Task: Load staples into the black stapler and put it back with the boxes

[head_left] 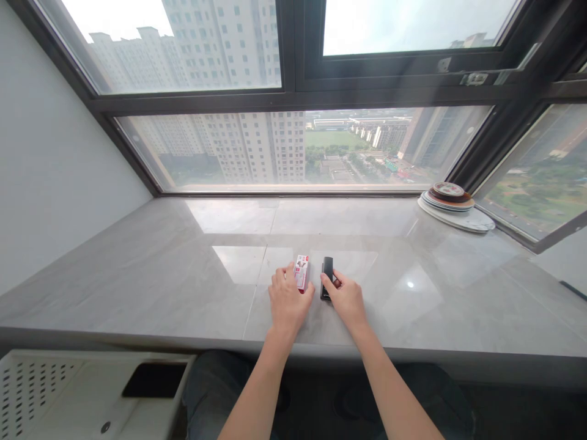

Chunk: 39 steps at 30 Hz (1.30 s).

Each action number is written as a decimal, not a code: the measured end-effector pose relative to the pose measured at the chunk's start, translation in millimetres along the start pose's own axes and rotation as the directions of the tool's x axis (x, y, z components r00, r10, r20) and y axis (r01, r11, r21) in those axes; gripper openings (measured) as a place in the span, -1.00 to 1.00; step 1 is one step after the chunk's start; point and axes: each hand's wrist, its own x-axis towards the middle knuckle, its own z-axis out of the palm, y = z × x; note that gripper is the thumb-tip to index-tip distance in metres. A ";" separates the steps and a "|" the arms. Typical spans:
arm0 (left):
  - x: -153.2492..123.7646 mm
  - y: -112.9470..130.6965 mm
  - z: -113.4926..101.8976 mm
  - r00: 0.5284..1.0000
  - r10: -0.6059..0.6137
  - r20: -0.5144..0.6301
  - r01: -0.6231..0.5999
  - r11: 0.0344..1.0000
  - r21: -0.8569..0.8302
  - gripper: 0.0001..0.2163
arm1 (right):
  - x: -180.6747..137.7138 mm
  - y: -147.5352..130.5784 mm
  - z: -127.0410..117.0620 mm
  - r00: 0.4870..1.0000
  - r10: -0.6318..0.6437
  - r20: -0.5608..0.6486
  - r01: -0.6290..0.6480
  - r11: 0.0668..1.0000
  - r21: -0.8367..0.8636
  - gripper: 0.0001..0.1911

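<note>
My left hand is at a small white and pink printed box on the grey stone counter. Its fingers lie along the box's left side, and the thumb sits by the lower right corner. A black stapler is just right of the box, pointing away from me. My right hand grips the stapler from the right, thumb on top and fingers curled at its side. Part of the stapler's right side is hidden by those fingers. A narrow gap separates the box and the stapler.
A stack of plates stands at the counter's back right corner by the window. Below the counter's front edge at left is a pale perforated plastic surface with a dark flat rectangle on it. Dark-framed windows rise behind the counter.
</note>
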 end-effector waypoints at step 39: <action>5.5 -6.9 1.7 0.993 0.107 0.041 -0.112 0.983 0.147 -0.50 | -14.1 14.0 -17.3 1.000 0.016 -0.005 -0.016 1.000 0.005 -0.38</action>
